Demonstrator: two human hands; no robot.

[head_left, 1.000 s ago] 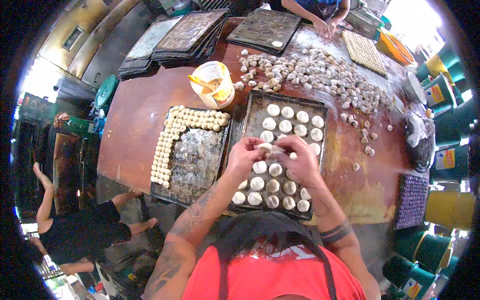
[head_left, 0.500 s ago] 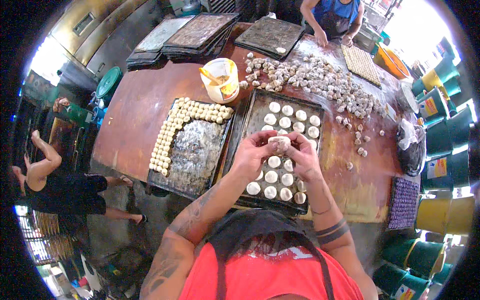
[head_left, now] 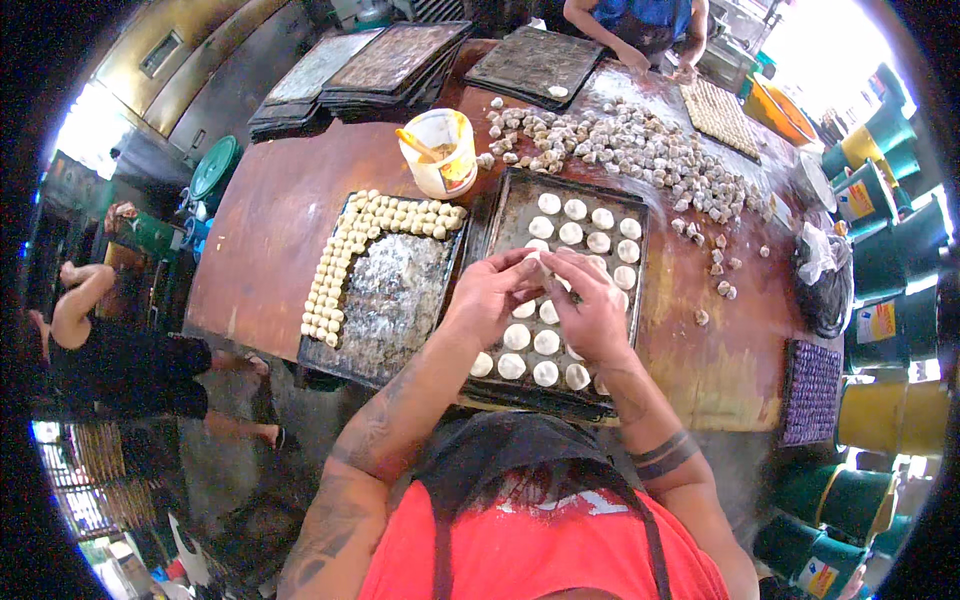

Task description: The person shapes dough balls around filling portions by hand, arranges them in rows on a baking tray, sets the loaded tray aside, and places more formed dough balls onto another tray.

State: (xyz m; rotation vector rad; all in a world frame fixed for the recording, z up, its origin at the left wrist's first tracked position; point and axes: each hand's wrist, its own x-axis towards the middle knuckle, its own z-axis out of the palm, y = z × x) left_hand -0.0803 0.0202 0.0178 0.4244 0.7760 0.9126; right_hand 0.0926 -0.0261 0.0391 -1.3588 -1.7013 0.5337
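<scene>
My left hand [head_left: 490, 295] and my right hand [head_left: 587, 305] meet above a dark baking tray [head_left: 498, 210], fingers pinched round a white piece of dough [head_left: 535, 262] that they partly hide. Several flattened white dough rounds [head_left: 545, 372] lie in rows on that tray. Just left of it is a second tray [head_left: 390, 300], dusted with flour, with small pale dough balls [head_left: 320, 320] packed along its back and left side. A white bucket [head_left: 445, 170] with a yellow-handled utensil stands behind the two trays.
Lumpy floured pieces [head_left: 650, 155] cover the back right of the table [head_left: 240, 260], near stacked trays [head_left: 390, 70]. A tray of purple pieces [head_left: 810, 390] lies right, beside a black bag [head_left: 825, 280] and buckets [head_left: 890, 420]. A co-worker [head_left: 640, 30] works opposite; another person [head_left: 130, 370] is at left.
My hands keep hold of the dough and have turned it between the fingers, shifting slightly up. The co-worker across the table has moved their arms; the person at left has changed posture.
</scene>
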